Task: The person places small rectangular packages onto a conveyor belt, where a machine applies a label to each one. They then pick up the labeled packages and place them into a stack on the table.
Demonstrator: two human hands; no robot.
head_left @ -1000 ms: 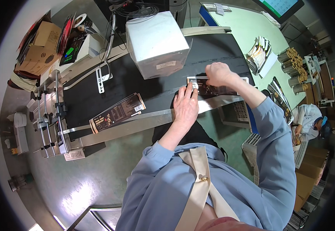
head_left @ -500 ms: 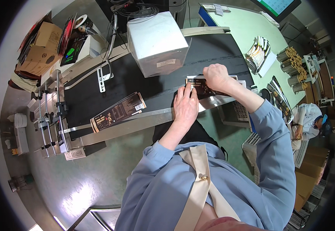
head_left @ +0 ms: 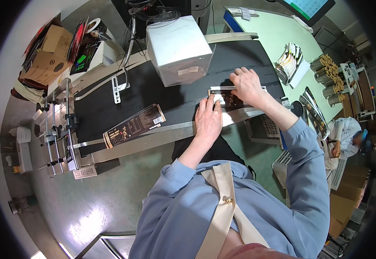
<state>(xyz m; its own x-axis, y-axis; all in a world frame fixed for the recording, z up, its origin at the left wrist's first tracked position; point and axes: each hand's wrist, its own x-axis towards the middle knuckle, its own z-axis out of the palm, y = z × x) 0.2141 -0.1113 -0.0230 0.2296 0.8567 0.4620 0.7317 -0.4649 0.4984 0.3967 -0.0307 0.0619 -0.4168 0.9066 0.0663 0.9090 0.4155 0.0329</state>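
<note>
1. Working over the long black belt (head_left: 239,52), spreading beneath both hands and well out to the left of the left hand (head_left: 208,121).
2. Leaving the pale green counter (head_left: 278,34) beyond and to the right of the right hand (head_left: 246,88).
3. Keeping clear of the white box (head_left: 178,41), ahead and somewhat left of the left hand.
4. Leaving a fanned pile (head_left: 134,126) of dark printed packets on the belt, well left of the left hand, untouched.
5. Handling the packet stack (head_left: 234,100) directly under both hands; judging from the pose, evening up or separating layers, with pale edges showing beside the right hand.
6. Holding the right hand loosely wide, with thumb apart from bent fingers, over the stack's middle; cannot tell whether pressing or merely hovering.
7. Laying the left hand flat on the stack's left end, with fingers extended, seemingly pressing rather than gripping.
8. Calling next, in judgement, for steady left-hand pressure and light, level right-hand contact, without dragging upper layers askew.
</note>
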